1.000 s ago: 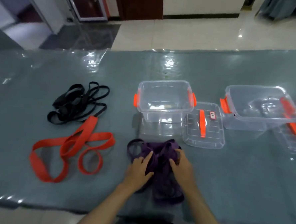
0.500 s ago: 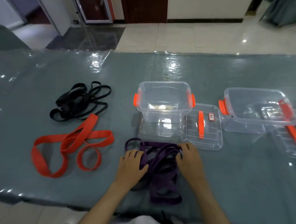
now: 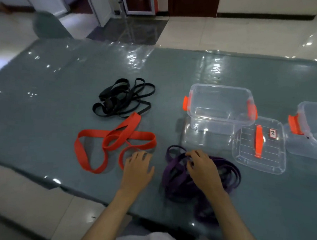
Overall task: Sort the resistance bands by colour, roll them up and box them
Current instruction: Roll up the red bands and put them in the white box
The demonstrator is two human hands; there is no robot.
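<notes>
Our right hand [image 3: 204,168] lay on the purple bands [image 3: 176,178] at the near bench [image 3: 62,95] edge, fingertips curled into them; our left hand [image 3: 138,166] rested flat, fingers spread, beside the red bands [image 3: 113,141].

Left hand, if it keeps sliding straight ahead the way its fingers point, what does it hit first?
Probably the red bands: the left hand lies flat on the table, fingers pointing away from the person, fingertips at the nearest red loop. Contact is hard to judge from this one view.
</notes>
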